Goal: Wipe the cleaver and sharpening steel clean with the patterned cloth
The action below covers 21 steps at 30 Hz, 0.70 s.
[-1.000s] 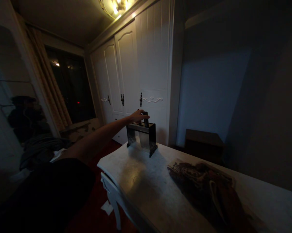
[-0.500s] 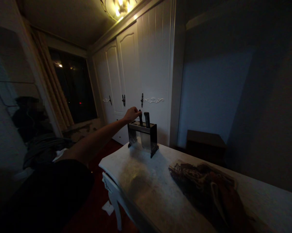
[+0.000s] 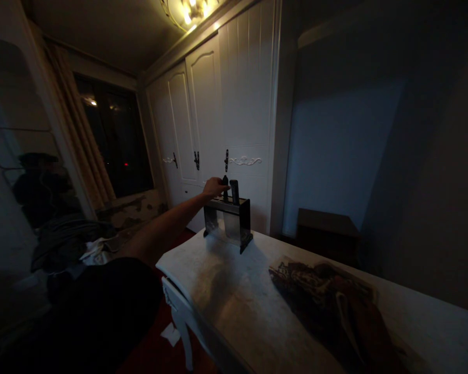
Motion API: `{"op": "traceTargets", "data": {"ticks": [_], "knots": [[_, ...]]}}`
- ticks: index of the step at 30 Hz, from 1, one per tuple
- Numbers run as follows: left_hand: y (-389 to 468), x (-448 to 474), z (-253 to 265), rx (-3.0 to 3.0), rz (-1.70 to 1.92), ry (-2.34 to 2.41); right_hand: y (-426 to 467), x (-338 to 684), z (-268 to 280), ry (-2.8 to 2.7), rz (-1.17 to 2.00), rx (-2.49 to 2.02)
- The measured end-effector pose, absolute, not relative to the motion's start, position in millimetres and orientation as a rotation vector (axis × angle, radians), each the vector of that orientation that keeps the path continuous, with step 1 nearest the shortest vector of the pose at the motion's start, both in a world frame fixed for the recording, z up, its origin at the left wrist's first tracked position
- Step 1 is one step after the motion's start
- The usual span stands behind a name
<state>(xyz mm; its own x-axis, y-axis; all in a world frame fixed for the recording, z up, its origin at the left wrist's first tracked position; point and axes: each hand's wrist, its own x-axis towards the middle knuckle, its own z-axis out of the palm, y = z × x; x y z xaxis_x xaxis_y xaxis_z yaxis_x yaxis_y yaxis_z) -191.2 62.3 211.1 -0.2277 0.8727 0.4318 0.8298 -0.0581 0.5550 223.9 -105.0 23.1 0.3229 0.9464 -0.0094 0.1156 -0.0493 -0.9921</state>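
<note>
My left hand reaches out from the left, its fingers closed round the black handle of a knife. That knife stands upright in a dark-framed knife rack near the far end of the white table. Just to the right, a second knife also stands in the rack with its black handle up. Below the rack's top, a broad pale blade shows through the open side. My right hand is out of sight.
A crumpled dark brown cloth lies on the table's right part. Behind are a white wardrobe and a low dark cabinet. Dark clothing is heaped at the left, and white paper lies on the red floor.
My left hand has slid slightly lower on the knife's handle, so the handle's tip now shows above my fingers. Both knives remain in the rack, and the view has shifted slightly.
</note>
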Motion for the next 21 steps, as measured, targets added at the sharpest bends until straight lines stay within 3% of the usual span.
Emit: {"op": "traceTargets", "data": {"ticks": [8,21], "knots": [[53,-192,239,1.916,1.3,2.111,-105,225,21,-1.023,1.004,-1.491],[36,-191,350,1.935,1.876,1.939,-98,226,16,-1.017,1.003,-1.452]]}}
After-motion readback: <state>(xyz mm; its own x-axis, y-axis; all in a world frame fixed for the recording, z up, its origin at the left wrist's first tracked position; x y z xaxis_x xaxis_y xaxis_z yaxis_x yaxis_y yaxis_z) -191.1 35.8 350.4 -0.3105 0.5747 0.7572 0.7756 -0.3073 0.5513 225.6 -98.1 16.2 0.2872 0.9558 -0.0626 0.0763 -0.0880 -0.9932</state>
